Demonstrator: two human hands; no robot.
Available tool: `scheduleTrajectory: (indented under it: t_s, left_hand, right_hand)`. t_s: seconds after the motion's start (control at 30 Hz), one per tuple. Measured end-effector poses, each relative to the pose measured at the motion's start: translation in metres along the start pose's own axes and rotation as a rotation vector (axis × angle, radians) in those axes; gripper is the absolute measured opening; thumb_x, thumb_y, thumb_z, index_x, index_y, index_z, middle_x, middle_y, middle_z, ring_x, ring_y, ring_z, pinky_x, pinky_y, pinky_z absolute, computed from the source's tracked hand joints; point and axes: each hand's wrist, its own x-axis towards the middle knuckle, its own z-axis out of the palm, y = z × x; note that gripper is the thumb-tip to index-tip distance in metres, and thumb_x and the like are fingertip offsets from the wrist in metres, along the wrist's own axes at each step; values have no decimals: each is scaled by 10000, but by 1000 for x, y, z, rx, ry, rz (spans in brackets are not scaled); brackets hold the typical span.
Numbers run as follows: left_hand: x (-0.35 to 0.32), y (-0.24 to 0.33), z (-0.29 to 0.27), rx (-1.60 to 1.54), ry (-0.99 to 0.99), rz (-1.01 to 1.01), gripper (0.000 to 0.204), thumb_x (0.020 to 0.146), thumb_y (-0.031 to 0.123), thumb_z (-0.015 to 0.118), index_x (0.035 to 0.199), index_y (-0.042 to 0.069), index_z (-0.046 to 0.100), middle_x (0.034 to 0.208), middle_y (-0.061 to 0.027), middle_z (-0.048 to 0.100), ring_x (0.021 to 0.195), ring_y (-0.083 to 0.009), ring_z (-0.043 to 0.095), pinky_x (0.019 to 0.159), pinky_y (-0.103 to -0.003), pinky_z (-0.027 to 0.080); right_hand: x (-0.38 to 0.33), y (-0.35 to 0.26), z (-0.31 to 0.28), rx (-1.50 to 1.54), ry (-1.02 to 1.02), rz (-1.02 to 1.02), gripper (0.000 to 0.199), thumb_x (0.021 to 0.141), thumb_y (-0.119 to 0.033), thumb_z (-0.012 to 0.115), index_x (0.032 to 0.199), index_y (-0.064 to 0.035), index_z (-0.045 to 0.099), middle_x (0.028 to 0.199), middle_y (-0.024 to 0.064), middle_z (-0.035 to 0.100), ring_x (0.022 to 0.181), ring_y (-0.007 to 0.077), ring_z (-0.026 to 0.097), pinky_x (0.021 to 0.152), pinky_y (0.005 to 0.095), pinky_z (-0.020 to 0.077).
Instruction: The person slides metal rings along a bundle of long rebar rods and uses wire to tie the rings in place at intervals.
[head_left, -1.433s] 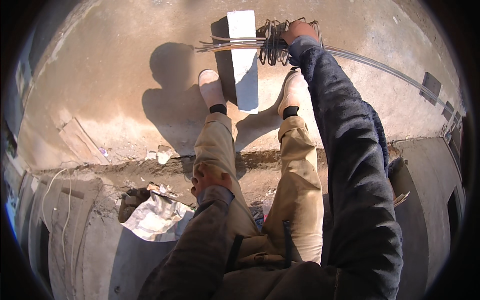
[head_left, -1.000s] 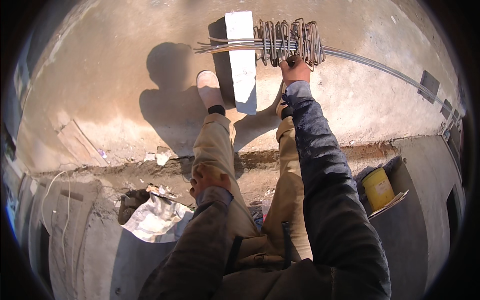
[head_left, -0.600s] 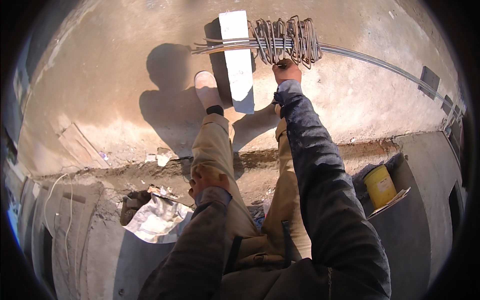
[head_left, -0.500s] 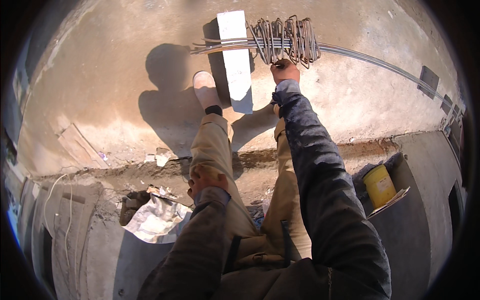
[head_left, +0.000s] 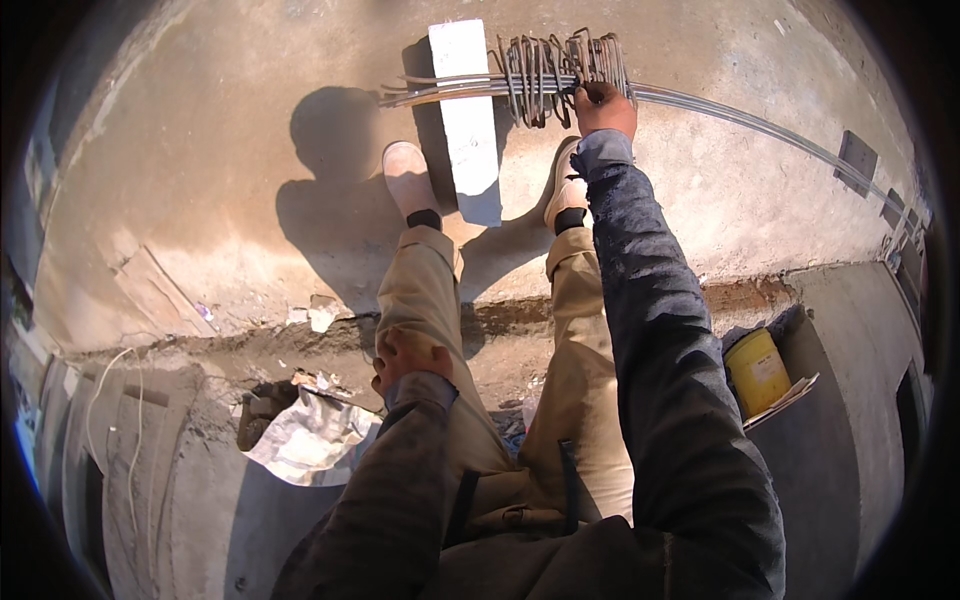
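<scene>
A bundle of long steel reinforcing bars (head_left: 725, 113) runs across the top of the view, its left ends lying over a white block (head_left: 468, 150). Strung around the bars is a cluster of bent steel stirrups (head_left: 535, 80), rusty and grey. My right hand (head_left: 607, 110) is closed at the near side of the right-hand group of stirrups, fingers curled around their lower edges; the fingertips are partly hidden. My left hand (head_left: 412, 358) rests on my left knee, with fingers spread over the tan trouser leg and nothing held.
A yellow bucket (head_left: 757, 370) sits in a recess at right. A crumpled silvery sheet (head_left: 315, 437) lies at lower left, near a flat board (head_left: 163, 290). My shoes straddle the white block on the concrete floor. A dark block (head_left: 857, 158) lies under the bars at right.
My right hand has moved right and slightly up along the stirrups. A gap now shows between the left and right groups. My left hand stays on the knee.
</scene>
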Motion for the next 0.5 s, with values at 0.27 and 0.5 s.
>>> scheduleTrajectory:
  t_s: [0.27,0.5]
  left_hand:
    - [0,-1,3,31,59,15,751,665,367,588,1316,89,337,1278,-126,408,1120,-328,456,914,-477,382]
    - [0,-1,-1,27,43,8,748,663,376,587,1308,73,361,1305,-127,395,1136,-321,440,915,-457,372]
  right_hand:
    - [5,-10,1,-43,12,19,273,724,-304,655,889,-88,673,850,118,666,830,273,637,762,348,490]
    - [-28,1,5,-2,-3,64,243,705,-262,648,854,-70,663,821,118,665,782,286,639,734,354,492]
